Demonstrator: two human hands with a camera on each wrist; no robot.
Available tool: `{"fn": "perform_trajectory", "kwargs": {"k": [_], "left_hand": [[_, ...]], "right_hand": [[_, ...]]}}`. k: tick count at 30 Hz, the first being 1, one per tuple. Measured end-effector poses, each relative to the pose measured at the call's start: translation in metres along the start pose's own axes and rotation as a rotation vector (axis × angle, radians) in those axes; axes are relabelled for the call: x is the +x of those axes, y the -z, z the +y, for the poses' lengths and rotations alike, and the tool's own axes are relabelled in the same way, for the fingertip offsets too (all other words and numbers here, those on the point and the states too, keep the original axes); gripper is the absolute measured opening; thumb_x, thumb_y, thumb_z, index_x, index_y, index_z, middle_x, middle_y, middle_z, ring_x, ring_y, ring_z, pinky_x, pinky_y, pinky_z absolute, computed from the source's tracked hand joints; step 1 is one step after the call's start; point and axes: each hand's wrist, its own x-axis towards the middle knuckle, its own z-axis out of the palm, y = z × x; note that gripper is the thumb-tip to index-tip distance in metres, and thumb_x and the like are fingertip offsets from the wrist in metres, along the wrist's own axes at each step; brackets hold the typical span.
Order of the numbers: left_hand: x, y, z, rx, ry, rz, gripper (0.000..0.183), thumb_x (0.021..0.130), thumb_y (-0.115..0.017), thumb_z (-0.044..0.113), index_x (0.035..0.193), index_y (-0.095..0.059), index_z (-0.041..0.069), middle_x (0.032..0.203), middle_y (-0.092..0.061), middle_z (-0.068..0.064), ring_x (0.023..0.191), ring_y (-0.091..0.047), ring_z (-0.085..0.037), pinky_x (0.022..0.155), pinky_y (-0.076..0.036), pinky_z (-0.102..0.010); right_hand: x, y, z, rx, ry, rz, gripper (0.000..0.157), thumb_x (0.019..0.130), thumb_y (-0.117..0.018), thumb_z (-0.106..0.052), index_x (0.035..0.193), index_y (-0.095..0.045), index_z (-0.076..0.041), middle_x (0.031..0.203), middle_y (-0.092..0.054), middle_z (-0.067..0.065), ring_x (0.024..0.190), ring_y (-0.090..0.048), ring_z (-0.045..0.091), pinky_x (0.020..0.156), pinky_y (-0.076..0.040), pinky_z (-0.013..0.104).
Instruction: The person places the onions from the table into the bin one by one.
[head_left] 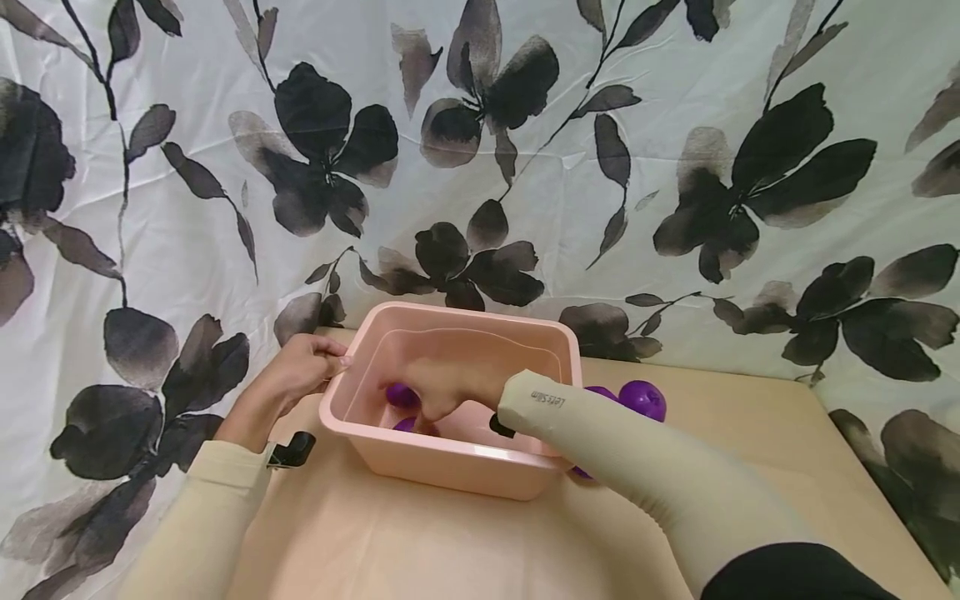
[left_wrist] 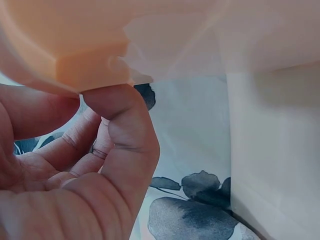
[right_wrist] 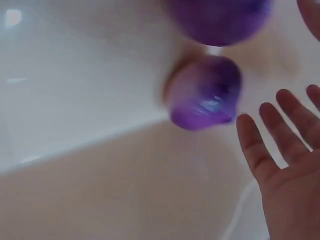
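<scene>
A pink plastic tub (head_left: 450, 462) stands on the table, slightly turned. My left hand (head_left: 300, 371) pinches its left rim between thumb and index finger; the left wrist view shows the index fingertip (left_wrist: 112, 100) bent under the edge. Down inside the tub reaches my right hand (head_left: 453, 387), its fingers extended and spread in the right wrist view. Near those fingers lies a shiny purple ball-like thing (right_wrist: 205, 97) with a pointed end. A second round purple one (right_wrist: 220, 20) is beside it, cut off by the frame. The right hand partly covers both in the head view.
More purple round things, one of them dimpled (head_left: 642, 400), sit on the table to the tub's right, partly behind my right sleeve (head_left: 622, 450). A floral cloth (head_left: 570, 192) hangs close behind the tan tabletop (head_left: 420, 542).
</scene>
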Motion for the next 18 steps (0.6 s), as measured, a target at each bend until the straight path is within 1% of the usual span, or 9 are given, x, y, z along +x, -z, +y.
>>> {"fn": "perform_trajectory", "kwargs": {"k": [2,3,4,5,7,9,12,15,18], "left_hand": [[0.000,0.001,0.000,0.004,0.003,-0.001,0.032,0.101,-0.061,0.007,0.125,-0.060,-0.015,0.101,-0.065,-0.009,0.080,-0.064,-0.009,0.070,-0.058,-0.025],[-0.001,0.002,-0.001,0.007,0.006,0.000,0.032,0.101,-0.061,0.007,0.125,-0.060,-0.015,0.101,-0.065,-0.009,0.080,-0.064,-0.009,0.071,-0.059,-0.025],[-0.001,0.001,0.000,0.011,0.008,0.000,0.032,0.101,-0.061,0.007,0.124,-0.060,-0.015,0.100,-0.065,-0.009,0.080,-0.064,-0.009,0.070,-0.058,-0.025],[-0.001,0.001,0.001,0.015,0.011,-0.001,0.032,0.101,-0.062,0.008,0.124,-0.060,-0.014,0.100,-0.065,-0.009,0.079,-0.064,-0.009,0.070,-0.058,-0.025],[-0.001,0.001,0.002,0.026,0.010,-0.002,0.033,0.101,-0.062,0.008,0.125,-0.059,-0.014,0.099,-0.064,-0.008,0.079,-0.063,-0.009,0.069,-0.058,-0.025],[-0.002,0.001,0.002,0.034,0.010,0.000,0.034,0.101,-0.062,0.009,0.125,-0.059,-0.014,0.099,-0.064,-0.008,0.079,-0.063,-0.008,0.069,-0.058,-0.025],[-0.003,0.002,0.002,0.043,0.004,-0.003,0.034,0.102,-0.061,0.010,0.126,-0.059,-0.014,0.100,-0.064,-0.008,0.080,-0.063,-0.008,0.070,-0.058,-0.024],[-0.003,0.001,0.003,0.048,-0.003,-0.016,0.035,0.102,-0.061,0.010,0.127,-0.058,-0.015,0.102,-0.064,-0.009,0.082,-0.064,-0.008,0.072,-0.058,-0.024],[-0.003,0.002,0.004,0.059,-0.007,-0.026,0.036,0.102,-0.060,0.010,0.128,-0.058,-0.016,0.105,-0.064,-0.010,0.083,-0.064,-0.007,0.073,-0.059,-0.024]], "right_hand": [[-0.005,0.011,-0.005,0.005,-0.065,0.032,0.069,0.073,-0.094,-0.026,0.134,-0.063,-0.022,0.128,-0.069,-0.003,0.116,-0.065,0.018,0.102,-0.053,0.029],[-0.010,0.015,-0.007,0.052,-0.144,0.022,0.073,0.077,-0.092,-0.026,0.140,-0.058,-0.016,0.137,-0.065,0.004,0.126,-0.063,0.024,0.111,-0.050,0.035],[-0.017,0.021,-0.009,0.105,-0.202,0.028,0.076,0.080,-0.090,-0.025,0.144,-0.052,-0.011,0.144,-0.061,0.011,0.133,-0.059,0.029,0.117,-0.045,0.040],[-0.024,0.028,-0.010,0.125,-0.225,0.050,0.077,0.082,-0.089,-0.024,0.147,-0.050,-0.010,0.147,-0.059,0.012,0.137,-0.057,0.031,0.119,-0.044,0.042],[-0.041,0.043,-0.013,0.129,-0.259,0.095,0.079,0.085,-0.087,-0.024,0.152,-0.047,-0.010,0.151,-0.057,0.011,0.140,-0.055,0.030,0.118,-0.044,0.045],[-0.060,0.057,-0.016,0.133,-0.272,0.143,0.076,0.086,-0.085,-0.024,0.151,-0.049,-0.011,0.151,-0.057,0.010,0.139,-0.056,0.030,0.115,-0.047,0.047],[-0.093,0.072,-0.017,0.126,-0.286,0.217,0.072,0.086,-0.085,-0.025,0.149,-0.052,-0.011,0.147,-0.060,0.011,0.134,-0.059,0.031,0.110,-0.051,0.049],[-0.131,0.081,-0.013,0.143,-0.313,0.280,0.069,0.086,-0.085,-0.023,0.145,-0.054,-0.009,0.144,-0.062,0.013,0.132,-0.060,0.034,0.108,-0.052,0.052],[-0.167,0.084,-0.009,0.151,-0.359,0.319,0.068,0.086,-0.085,-0.023,0.144,-0.055,-0.007,0.142,-0.062,0.016,0.132,-0.060,0.036,0.107,-0.052,0.054]]}}
